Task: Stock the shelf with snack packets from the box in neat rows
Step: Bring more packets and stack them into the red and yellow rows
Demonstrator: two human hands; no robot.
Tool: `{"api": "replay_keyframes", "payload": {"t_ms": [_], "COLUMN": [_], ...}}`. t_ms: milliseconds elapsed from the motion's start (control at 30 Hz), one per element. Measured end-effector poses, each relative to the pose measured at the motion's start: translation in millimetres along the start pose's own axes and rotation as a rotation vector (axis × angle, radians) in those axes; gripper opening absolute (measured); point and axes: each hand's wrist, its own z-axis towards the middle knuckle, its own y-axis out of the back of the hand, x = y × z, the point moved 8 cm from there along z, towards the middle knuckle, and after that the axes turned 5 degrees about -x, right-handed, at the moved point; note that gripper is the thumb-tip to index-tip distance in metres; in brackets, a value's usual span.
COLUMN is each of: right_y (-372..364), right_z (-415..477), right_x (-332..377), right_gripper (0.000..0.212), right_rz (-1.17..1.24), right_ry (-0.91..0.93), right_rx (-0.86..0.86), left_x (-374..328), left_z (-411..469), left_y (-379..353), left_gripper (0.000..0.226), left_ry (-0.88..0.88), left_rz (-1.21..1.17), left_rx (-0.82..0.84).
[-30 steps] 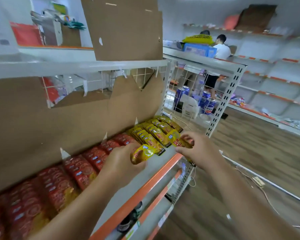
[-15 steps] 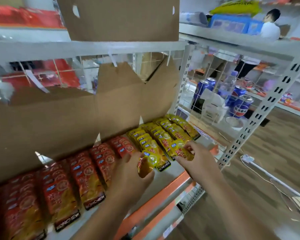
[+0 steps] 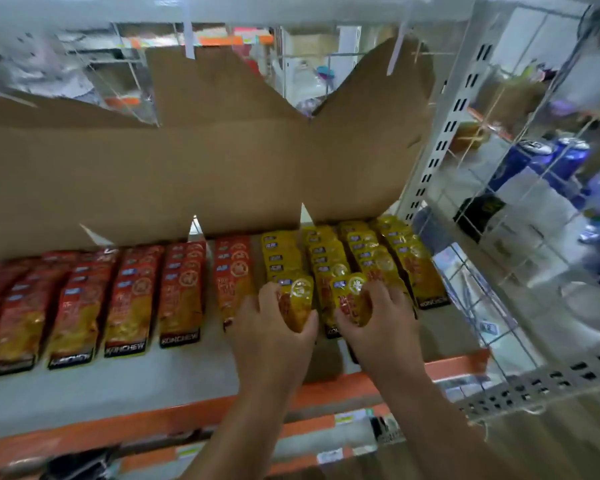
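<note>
My left hand (image 3: 271, 327) grips a yellow snack packet (image 3: 297, 299) at the front of the leftmost yellow row (image 3: 279, 252). My right hand (image 3: 378, 323) grips a second yellow packet (image 3: 350, 296) at the front of the neighbouring yellow row (image 3: 326, 251). Both packets are held just above the white shelf (image 3: 187, 372) with its orange front edge. Several rows of red packets (image 3: 129, 299) fill the shelf to the left. More yellow rows (image 3: 409, 261) lie to the right. The box is out of view.
A torn brown cardboard sheet (image 3: 222, 161) stands behind the rows as a back wall. A white slotted upright (image 3: 440, 133) and wire mesh (image 3: 520, 237) close the shelf's right end; blue cans (image 3: 555, 161) sit beyond it. A lower shelf (image 3: 326, 441) shows below.
The view has swung to face the shelf squarely. Both hands have moved deeper onto the shelf, bringing their yellow packets over the fronts of the yellow rows.
</note>
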Motion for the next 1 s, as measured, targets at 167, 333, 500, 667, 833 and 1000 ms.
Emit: {"api": "replay_keyframes", "payload": {"t_ms": [167, 333, 500, 667, 833, 1000], "right_y": [-12, -18, -19, -20, -23, -24], "right_z": [5, 6, 4, 4, 3, 3], "right_x": [-1, -2, -3, -4, -7, -5], "right_gripper": [0.049, 0.048, 0.049, 0.048, 0.047, 0.044], "right_rz": [0.066, 0.065, 0.088, 0.076, 0.080, 0.065], "right_ry": [0.034, 0.082, 0.076, 0.070, 0.046, 0.044], "right_rx": [-0.033, -0.038, -0.049, -0.040, -0.023, 0.007], "left_x": [1, 2, 2, 1, 4, 5], "left_z": [-4, -1, -1, 0, 0, 0], "left_y": [-6, -10, -13, -18, -21, -23], "left_gripper": [0.065, 0.064, 0.067, 0.071, 0.075, 0.077], "left_ry": [0.019, 0.028, 0.028, 0.043, 0.042, 0.040], "left_rz": [0.070, 0.145, 0.195, 0.238, 0.240, 0.246], "left_rx": [-0.059, -0.056, -0.021, 0.013, 0.034, 0.037]}}
